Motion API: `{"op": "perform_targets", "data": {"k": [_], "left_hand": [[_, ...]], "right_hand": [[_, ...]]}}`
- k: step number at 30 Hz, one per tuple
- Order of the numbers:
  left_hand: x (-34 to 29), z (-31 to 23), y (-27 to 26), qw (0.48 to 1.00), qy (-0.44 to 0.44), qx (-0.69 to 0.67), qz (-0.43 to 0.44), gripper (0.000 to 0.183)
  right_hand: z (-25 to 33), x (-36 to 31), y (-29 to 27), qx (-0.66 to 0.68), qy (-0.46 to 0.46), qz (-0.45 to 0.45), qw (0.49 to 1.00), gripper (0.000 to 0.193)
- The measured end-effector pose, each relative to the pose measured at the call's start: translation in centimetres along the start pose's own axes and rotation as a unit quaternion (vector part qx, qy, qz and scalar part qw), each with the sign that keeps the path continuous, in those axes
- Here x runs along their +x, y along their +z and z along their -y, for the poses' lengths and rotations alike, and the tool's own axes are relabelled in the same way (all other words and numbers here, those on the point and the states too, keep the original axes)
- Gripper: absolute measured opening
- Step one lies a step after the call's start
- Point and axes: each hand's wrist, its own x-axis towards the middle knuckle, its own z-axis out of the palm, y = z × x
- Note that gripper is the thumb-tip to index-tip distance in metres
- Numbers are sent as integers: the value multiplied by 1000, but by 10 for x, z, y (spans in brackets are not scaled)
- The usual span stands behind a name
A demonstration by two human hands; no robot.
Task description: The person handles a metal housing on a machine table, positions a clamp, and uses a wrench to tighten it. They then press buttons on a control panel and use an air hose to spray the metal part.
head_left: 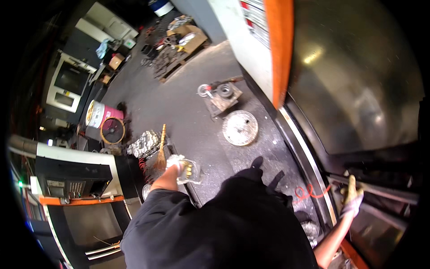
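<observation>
The person's black shirt fills the foreground. The gloved right hand reaches inside the machine, fingers loosely open. The gloved left hand grips a small clear container above the floor.

Orange coiled hose, pink drum

Open floor runs from centre toward 11 o'clock. Obstacles: round metal disc and block fixture just past centre at 12, loaded pallet further at 11, broom w/ scrap pile at 9. Machine frame (orange coiled hose at its foot) closes 3 o'clock side.
</observation>
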Motion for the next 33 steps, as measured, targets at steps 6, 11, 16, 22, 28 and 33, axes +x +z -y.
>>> {"op": "perform_targets", "data": {"k": [6,11,16,22,28,33], "left_hand": [[73,-29,0,969,164,188,-3,18],[77,-178,121,978,33,-22,204,25],[87,-251,211,952,43,49,298,25],[9,-312,354,896,94,286,326,22],[-75,-298,478,760,166,485,399,17],[-125,-288,576,537,418,627,380,38]], "right_hand": [[20,8,47,70,-9,15,997,34],[75,-13,13,-9,-390,-192,901,30],[187,-64,-98,-279,-576,-525,561,36],[137,-63,-220,-490,-443,-604,445,40],[77,-82,-263,-498,-392,-621,461,40],[41,-93,-301,-497,-364,-629,474,40]]}}
